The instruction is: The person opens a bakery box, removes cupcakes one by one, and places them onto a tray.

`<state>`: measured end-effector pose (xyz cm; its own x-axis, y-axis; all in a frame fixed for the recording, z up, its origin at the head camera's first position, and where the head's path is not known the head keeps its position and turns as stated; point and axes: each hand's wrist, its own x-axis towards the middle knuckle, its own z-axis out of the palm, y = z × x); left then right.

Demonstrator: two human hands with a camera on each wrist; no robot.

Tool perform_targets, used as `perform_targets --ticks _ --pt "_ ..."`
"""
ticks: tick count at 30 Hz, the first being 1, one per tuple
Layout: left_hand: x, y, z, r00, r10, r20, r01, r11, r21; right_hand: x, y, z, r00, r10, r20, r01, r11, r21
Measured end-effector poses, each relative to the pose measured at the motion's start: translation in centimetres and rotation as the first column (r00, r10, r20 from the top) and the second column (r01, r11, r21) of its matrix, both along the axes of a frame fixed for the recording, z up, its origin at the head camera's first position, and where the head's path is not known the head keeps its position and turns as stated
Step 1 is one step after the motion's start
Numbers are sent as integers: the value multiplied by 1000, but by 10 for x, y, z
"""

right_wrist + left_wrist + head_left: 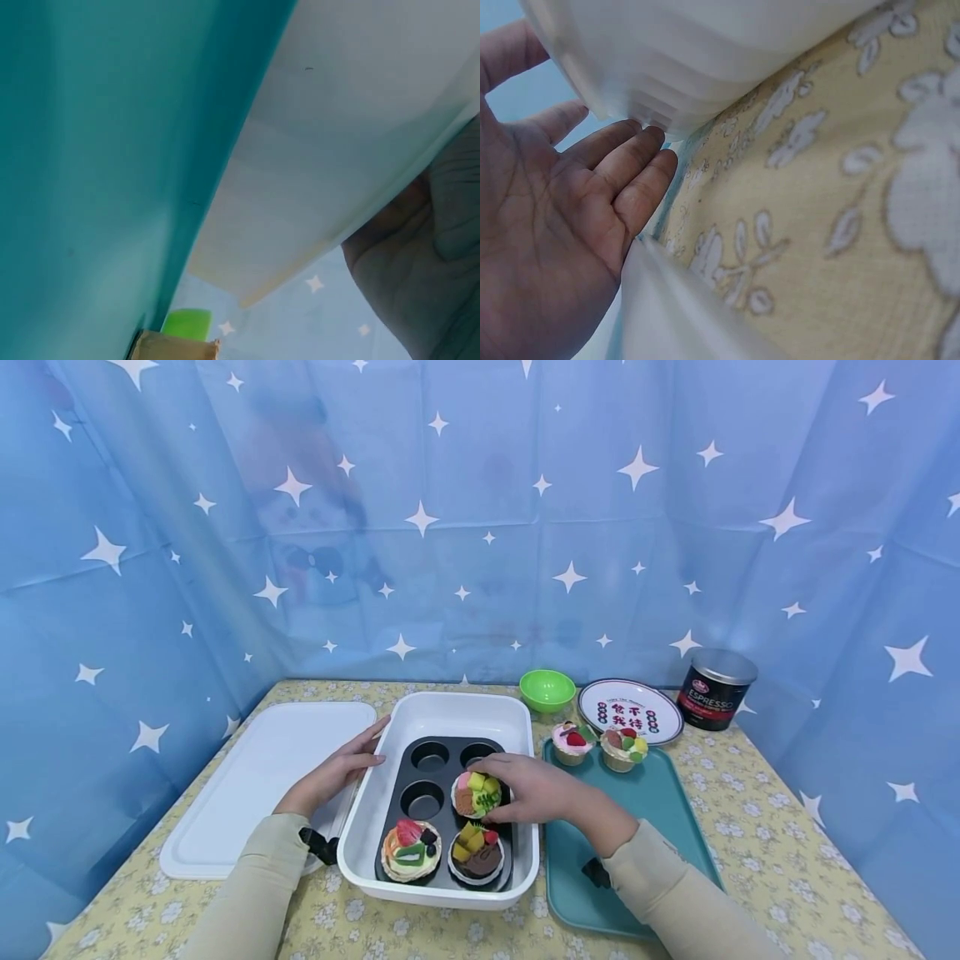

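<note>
A black muffin tin (417, 766) lies inside a deep white tub (438, 891). My right hand (536, 789) grips a fruit-topped cupcake (477, 794) by its sides, at the tin's middle right cup. How deep it sits there is hidden. In the front row are a cupcake with strawberry and kiwi toppings (411, 853) and a chocolate cupcake (477, 856). My left hand (335, 774) touches the tub's left wall with straight fingers, palm showing in the left wrist view. In the right wrist view, the tub wall hides part of my right hand (405, 270).
Two cupcakes, one pink (573, 743) and one with mixed fruit (622, 749), stand on a teal tray (622, 852). Behind are a green bowl (547, 692), a plate (632, 710) and an espresso can (716, 690). A white lid (255, 785) lies left.
</note>
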<state>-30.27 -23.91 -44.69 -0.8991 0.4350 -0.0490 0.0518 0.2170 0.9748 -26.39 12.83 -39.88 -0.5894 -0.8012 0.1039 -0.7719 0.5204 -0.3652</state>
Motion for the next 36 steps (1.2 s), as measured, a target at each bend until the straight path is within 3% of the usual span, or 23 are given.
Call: perform_targets --ticks 22,36 --pt "0 0 -1 1000 5 -10 -5 1000 -6 -3 3 3 999 3 36 0 996 -95" --pt "-2 -2 -3 1000 10 -11 -10 1000 -4 -4 35 39 996 -36 -77 19 977 -214"
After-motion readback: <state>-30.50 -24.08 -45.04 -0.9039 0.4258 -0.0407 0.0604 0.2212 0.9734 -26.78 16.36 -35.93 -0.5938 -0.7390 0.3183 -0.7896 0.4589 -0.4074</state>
